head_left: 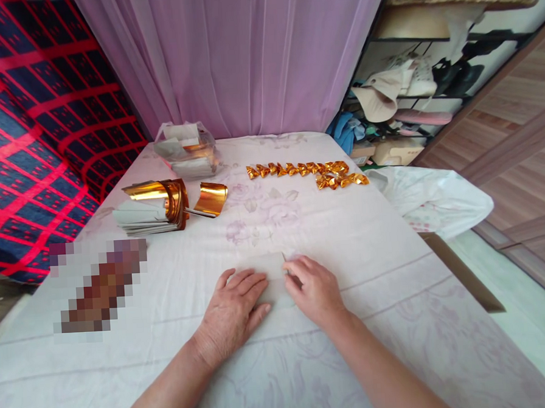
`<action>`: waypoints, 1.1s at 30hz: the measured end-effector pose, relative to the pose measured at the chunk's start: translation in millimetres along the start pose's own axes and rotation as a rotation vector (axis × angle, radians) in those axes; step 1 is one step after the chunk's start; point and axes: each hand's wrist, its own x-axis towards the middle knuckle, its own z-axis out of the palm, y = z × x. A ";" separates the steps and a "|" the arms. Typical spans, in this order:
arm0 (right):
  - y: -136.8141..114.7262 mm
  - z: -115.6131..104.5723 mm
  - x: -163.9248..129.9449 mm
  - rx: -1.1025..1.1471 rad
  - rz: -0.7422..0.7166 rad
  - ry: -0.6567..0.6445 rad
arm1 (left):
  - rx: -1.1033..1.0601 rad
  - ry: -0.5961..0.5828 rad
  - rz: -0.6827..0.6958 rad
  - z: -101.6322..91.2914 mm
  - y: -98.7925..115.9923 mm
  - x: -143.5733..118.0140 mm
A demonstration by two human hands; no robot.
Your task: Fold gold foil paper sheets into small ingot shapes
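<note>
A pale sheet of paper (274,266) lies on the white flowered tablecloth, between and under my two hands. My left hand (235,309) rests flat on its left side, fingers stretched out. At the sheet's right edge, my right hand (314,287) has thumb and fingers closed in a pinch on the paper; part of the edge is hidden by the fingers. Beyond them, to the left, sits a stack of gold foil paper (149,207) with white backs. Beside it stands a single curled gold foil sheet (211,198). Folded gold foil pieces (298,168) form rows at the far right.
A clear plastic bag (187,150) of papers stands at the far left of the table (209,384). A blurred-out item (103,286) lies on the left. Off the right edge are a white plastic bag (441,198) and a shelf with shoes (419,77). A purple curtain (242,59) hangs behind.
</note>
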 end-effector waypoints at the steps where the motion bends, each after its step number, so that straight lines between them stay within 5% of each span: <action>1: 0.7 0.1 -0.2 0.013 -0.042 -0.006 | 0.001 0.003 -0.002 0.9 -0.1 -0.6; 33: -4.0 -4.5 2.4 0.018 -0.271 -0.105 | -0.029 -0.029 -0.049 3.1 1.2 -4.3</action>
